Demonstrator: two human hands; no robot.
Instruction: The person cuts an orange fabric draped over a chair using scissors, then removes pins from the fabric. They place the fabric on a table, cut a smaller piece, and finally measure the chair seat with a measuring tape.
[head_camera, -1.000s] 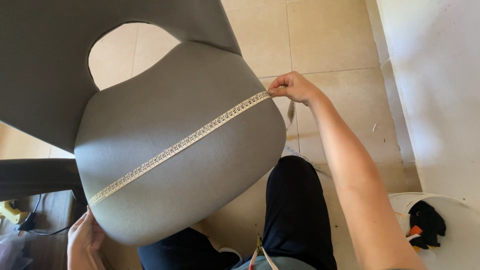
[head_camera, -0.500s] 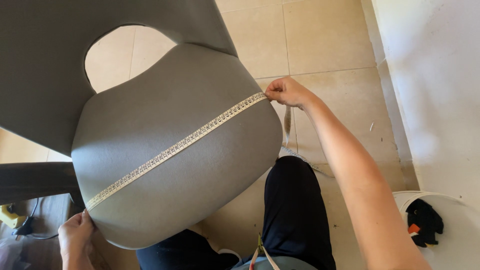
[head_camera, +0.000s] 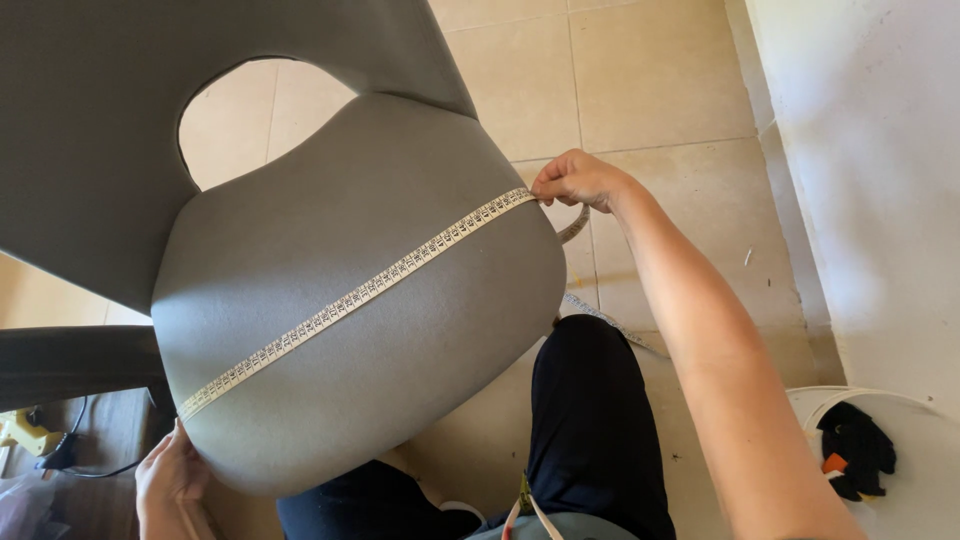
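A grey upholstered chair seat (head_camera: 380, 360) fills the middle of the head view, joined to a grey backrest (head_camera: 90, 130) at the upper left. A white measuring tape (head_camera: 355, 295) runs taut across the seat from lower left to upper right. My right hand (head_camera: 575, 180) pinches the tape at the seat's right edge, and the loose tail hangs down toward the floor. My left hand (head_camera: 172, 478) holds the tape's other end at the seat's lower left edge, partly hidden under the seat.
Beige floor tiles (head_camera: 650, 80) lie beyond the chair. A white wall (head_camera: 870, 170) stands at the right. A white bucket (head_camera: 920, 450) with dark items sits at the lower right. A yellow glue gun (head_camera: 28, 432) rests on a dark surface at left. My black-trousered leg (head_camera: 590, 420) is below.
My right hand and the tape's right end have shifted slightly left and down along the seat edge. My left hand has shifted a little to the right under the seat's corner.
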